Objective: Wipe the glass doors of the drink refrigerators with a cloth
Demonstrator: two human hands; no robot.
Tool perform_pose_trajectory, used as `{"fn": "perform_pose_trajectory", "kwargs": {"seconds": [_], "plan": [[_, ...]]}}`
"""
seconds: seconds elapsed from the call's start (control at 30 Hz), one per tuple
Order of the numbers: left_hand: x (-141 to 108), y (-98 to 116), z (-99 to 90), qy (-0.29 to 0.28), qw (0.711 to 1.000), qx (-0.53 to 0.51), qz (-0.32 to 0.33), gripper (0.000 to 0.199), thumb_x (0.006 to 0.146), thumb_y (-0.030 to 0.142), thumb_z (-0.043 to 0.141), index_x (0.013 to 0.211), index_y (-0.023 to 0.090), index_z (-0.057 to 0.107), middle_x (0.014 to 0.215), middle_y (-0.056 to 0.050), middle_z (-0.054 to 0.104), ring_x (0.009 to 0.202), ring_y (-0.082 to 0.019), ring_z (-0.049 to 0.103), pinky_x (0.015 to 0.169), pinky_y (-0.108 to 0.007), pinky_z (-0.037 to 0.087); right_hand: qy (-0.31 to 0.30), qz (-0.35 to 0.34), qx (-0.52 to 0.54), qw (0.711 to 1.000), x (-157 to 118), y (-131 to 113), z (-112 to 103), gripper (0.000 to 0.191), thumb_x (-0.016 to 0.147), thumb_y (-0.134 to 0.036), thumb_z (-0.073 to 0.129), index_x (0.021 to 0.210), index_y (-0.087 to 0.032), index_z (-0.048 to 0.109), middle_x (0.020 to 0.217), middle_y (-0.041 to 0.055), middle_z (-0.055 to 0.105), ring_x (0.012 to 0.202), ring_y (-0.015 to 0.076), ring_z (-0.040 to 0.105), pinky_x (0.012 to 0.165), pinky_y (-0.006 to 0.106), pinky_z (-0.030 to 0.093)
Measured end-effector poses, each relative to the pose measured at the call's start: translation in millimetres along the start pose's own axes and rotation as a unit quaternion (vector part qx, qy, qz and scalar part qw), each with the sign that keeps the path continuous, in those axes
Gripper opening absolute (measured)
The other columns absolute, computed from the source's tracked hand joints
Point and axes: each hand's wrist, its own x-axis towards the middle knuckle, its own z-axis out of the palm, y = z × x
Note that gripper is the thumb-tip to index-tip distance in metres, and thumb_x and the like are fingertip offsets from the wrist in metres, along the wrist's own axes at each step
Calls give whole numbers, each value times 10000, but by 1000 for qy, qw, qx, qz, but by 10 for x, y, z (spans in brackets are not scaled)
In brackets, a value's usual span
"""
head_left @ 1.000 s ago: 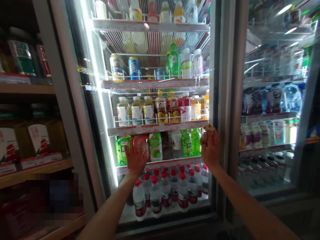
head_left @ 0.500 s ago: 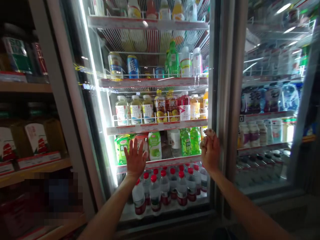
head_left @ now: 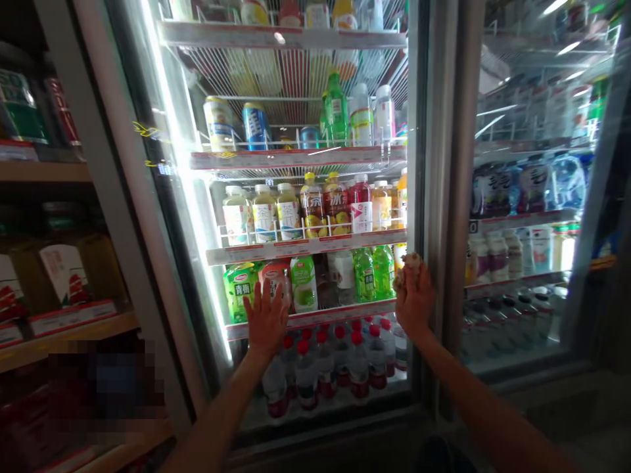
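Note:
A glass fridge door stands in front of me, with shelves of drinks behind it. My left hand is spread, palm forward, at the glass in front of the lower shelf; whether it presses on the pane I cannot tell. At the right edge of the pane, my right hand is closed on a crumpled, pale cloth held against the glass beside the metal frame. Green bottles stand behind the glass close to that hand.
Red-capped water bottles fill the fridge bottom. Tea bottles and cans stand on upper shelves. A second fridge door is to the right. Shelves with large bottles stand at the left.
The view has shifted slightly, so the fridge appears a little further left. Both hands stay nearly in place, the left spread and the right holding the cloth at the pane's edge.

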Motion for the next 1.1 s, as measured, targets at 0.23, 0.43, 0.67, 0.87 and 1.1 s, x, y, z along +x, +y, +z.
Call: {"fn": "perform_pose_trajectory", "kwargs": {"seconds": [0.23, 0.43, 0.67, 0.87, 1.1], "plan": [[4, 19, -23, 3, 1000, 16, 5, 650, 877, 254, 475, 1434, 239, 140, 1497, -123, 171, 1393, -255, 61, 1115, -530, 93, -73, -170, 51, 981, -234, -820, 60, 387, 867, -164, 417, 1233, -231, 523, 1413, 95, 396, 1381, 264, 189, 1061, 494, 271], [-154, 45, -27, -26, 1000, 14, 0, 610, 868, 222, 476, 1419, 251, 214, 1485, -116, 214, 1388, -258, 104, 1112, -529, 120, -33, -91, 21, 995, -22, -244, 44, 418, 877, -211, 385, 1285, -224, 474, 1449, 113, 332, 1360, 267, 247, 1052, 533, 262], [-184, 133, -11, -13, 999, 28, -11, 667, 868, 210, 476, 1433, 241, 124, 1490, -136, 186, 1390, -269, 72, 1098, -557, 128, -11, -58, 53, 997, -41, -601, 93, 452, 870, -198, 386, 1318, -170, 434, 1481, 144, 245, 1377, 299, 180, 1031, 529, 309], [-200, 91, -68, -32, 999, 26, 0, 567, 874, 226, 455, 1407, 212, 261, 1474, -142, 245, 1390, -264, 86, 1103, -538, 139, -94, -219, 40, 970, -212, -679, 54, 372, 872, -211, 428, 1231, -246, 520, 1399, 73, 421, 1368, 233, 232, 1089, 497, 227], [-242, 107, -12, -55, 998, 1, -39, 540, 872, 235, 444, 1392, 233, 299, 1476, -119, 250, 1388, -277, 100, 1098, -561, 138, 22, 8, 2, 1000, 152, 30, 36, 463, 866, -206, 392, 1322, -135, 426, 1464, 188, 256, 1338, 322, 269, 994, 545, 349]]}}
